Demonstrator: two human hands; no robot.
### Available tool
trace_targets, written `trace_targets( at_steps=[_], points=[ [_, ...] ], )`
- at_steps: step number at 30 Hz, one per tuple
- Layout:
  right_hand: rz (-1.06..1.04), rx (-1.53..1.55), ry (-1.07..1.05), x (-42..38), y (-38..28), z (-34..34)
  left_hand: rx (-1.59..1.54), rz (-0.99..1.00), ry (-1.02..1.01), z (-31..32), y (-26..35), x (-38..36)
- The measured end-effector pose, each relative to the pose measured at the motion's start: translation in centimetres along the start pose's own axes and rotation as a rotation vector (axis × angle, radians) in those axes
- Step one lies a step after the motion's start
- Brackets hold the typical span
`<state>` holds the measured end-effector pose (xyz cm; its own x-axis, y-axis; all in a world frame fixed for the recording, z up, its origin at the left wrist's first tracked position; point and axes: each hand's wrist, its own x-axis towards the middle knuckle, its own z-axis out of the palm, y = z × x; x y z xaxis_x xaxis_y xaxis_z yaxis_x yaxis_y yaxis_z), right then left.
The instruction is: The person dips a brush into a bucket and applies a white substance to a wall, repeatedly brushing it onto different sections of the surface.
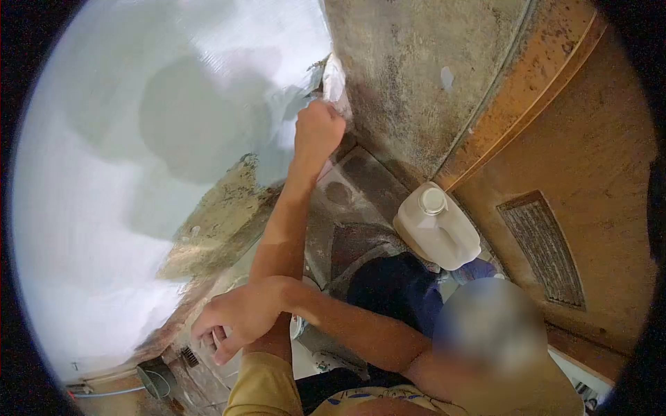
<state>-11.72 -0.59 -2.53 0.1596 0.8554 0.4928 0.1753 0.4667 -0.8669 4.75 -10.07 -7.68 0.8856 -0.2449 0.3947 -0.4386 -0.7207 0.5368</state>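
My left hand (320, 129) is raised to the corner where the white-coated wall (97, 159) meets a rough grey wall (416, 83). Its fingers are closed around something mostly hidden, just below a bright white patch (334, 80) on the corner. A bare greenish-brown area (215, 201) shows through the white coat to the left of that forearm. My right arm crosses over the left one near the elbow. Loosely bent, with gaps between the fingers, my right hand (243, 319) hangs there with nothing visible in it.
A whitish plastic jug (433, 225) with a cap stands on the floor by the brown panel (590, 159), which carries a slatted vent (544, 249). My dark trousers (395, 281) are beside the jug. A dark bucket (157, 378) stands at lower left.
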Motion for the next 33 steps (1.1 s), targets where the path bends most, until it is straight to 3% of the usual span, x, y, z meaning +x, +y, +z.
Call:
trace_targets(
  at_steps=[5,8,10,12,15,17,18,20,22,26,33],
  points=[
    [-0.018,0.031,0.012,0.1,-0.4,0.6,0.085,-0.046,-0.008,-2.8,-2.6,-1.9],
    [-0.018,0.046,-0.041,-0.4,-1.6,0.7,0.188,-0.137,0.049,-6.1,-4.8,-5.9],
    [-0.060,0.076,-0.011,-0.6,-1.2,1.0,0.067,-0.255,0.052,-8.1,-7.4,-9.3],
    [-0.109,0.098,0.022,-0.9,-1.5,1.1,0.216,-0.229,0.166,-9.3,-10.9,-13.4],
    [-0.115,0.138,-0.006,-1.2,-2.3,0.8,0.293,-0.311,0.193,-11.1,-11.0,-17.4],
    [-0.093,0.142,-0.073,-1.0,-2.2,1.0,0.188,-0.521,0.108,-11.2,-11.5,-18.9],
    [-0.094,0.140,-0.072,-1.0,-2.2,1.1,0.189,-0.519,0.108,-10.8,-11.2,-18.7],
    [-0.094,0.129,-0.094,-0.9,-2.4,1.4,0.159,-0.306,0.142,-8.7,-10.1,-17.5],
    [-0.075,0.099,-0.105,-0.9,-2.7,1.7,0.011,-0.287,0.034,-7.4,-6.4,-14.0],
    [-0.017,0.040,-0.090,-1.3,-3.3,2.3,0.062,-0.046,0.068,-3.3,-1.8,-6.9],
    [-0.033,0.000,-0.098,-2.0,-4.1,2.7,0.049,0.014,0.086,0.0,-0.8,-1.4]
  ],
)
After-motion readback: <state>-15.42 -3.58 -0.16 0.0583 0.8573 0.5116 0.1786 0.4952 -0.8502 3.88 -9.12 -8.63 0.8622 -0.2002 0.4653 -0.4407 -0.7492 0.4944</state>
